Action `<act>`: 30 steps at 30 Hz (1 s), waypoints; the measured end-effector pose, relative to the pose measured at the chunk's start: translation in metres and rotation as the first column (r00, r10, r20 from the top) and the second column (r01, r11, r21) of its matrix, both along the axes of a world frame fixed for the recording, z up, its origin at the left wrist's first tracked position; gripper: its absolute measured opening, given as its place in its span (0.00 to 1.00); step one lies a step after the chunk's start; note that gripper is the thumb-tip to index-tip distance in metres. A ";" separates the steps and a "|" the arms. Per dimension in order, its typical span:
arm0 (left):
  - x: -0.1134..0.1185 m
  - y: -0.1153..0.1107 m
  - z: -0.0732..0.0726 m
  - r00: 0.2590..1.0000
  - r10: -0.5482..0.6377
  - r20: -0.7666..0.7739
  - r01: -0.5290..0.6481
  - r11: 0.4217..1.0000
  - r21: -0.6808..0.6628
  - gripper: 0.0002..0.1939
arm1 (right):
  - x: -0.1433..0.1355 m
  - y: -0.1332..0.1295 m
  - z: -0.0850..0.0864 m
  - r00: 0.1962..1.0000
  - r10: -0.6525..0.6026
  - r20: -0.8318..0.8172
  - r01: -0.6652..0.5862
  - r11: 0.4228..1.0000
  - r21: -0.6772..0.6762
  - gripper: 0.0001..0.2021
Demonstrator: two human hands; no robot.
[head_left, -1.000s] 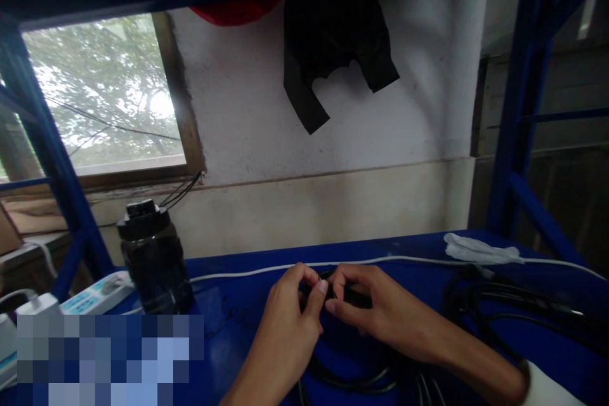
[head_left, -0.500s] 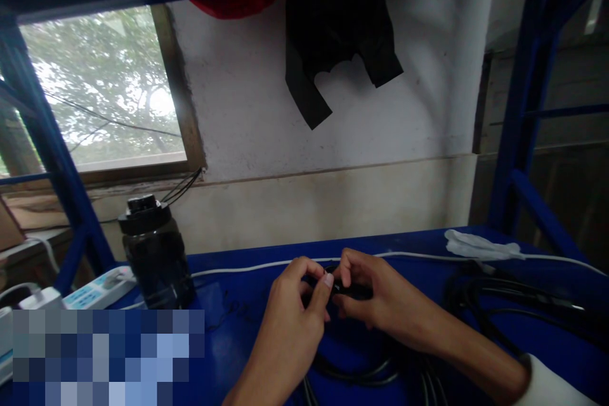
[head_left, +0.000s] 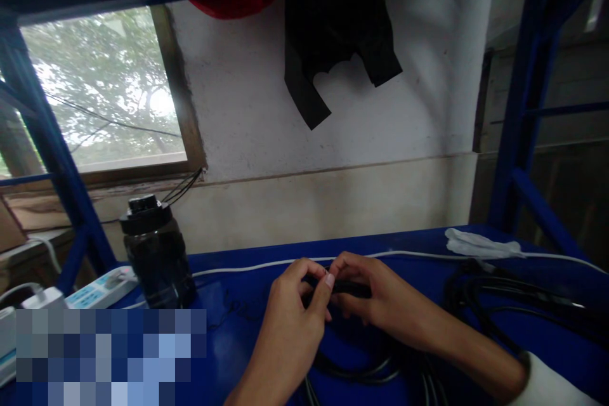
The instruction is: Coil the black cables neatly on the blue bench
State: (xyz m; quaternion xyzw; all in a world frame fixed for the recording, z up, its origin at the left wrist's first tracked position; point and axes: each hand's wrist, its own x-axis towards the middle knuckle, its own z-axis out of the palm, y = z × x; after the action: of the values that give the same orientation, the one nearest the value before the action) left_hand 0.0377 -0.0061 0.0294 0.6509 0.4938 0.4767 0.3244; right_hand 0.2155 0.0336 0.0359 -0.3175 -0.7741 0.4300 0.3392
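Here, you are pinching a thin black rubber cable [head_left: 349,288] between the fingertips of your left hand [head_left: 290,323] and your right hand [head_left: 375,298], both closed on it just above the blue metal shelf [head_left: 404,247]. The cable's loops are lying beneath your wrists, and a dark plastic jar [head_left: 157,254] is standing well to the left.

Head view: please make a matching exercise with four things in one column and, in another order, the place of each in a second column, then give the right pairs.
Things:
1. dark bottle
2. black garment
3. white cloth
4. black cable

Places:
A. hanging on the wall above
B. pinched between the left hand and right hand
C. standing at the left of the blue shelf, near the window
D. lying at the right rear of the shelf

Pairs: 1-C, 2-A, 3-D, 4-B
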 end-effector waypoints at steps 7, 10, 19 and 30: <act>0.000 0.003 -0.002 1.000 0.010 0.011 -0.010 1.000 0.010 0.11 | 0.004 0.003 -0.005 0.997 -0.017 0.072 0.014 0.999 0.042 0.05; -0.001 0.004 -0.003 1.000 0.005 0.025 -0.005 1.000 0.004 0.11 | 0.003 0.002 -0.004 0.999 0.020 0.041 -0.019 0.999 -0.028 0.07; -0.003 0.005 -0.001 0.997 -0.016 0.081 0.018 1.000 -0.019 0.13 | 0.006 0.005 -0.001 0.997 0.070 -0.027 -0.073 0.988 -0.137 0.17; -0.001 0.001 0.003 0.998 -0.010 0.062 0.012 0.999 -0.033 0.13 | 0.008 -0.005 0.016 0.996 0.082 -0.034 -0.088 0.962 -0.259 0.21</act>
State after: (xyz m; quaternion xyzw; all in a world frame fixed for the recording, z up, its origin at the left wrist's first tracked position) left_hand 0.0368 -0.0050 0.0321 0.6330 0.4878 0.4867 0.3527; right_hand 0.2237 0.0288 0.0520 -0.3209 -0.7199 0.5457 0.2846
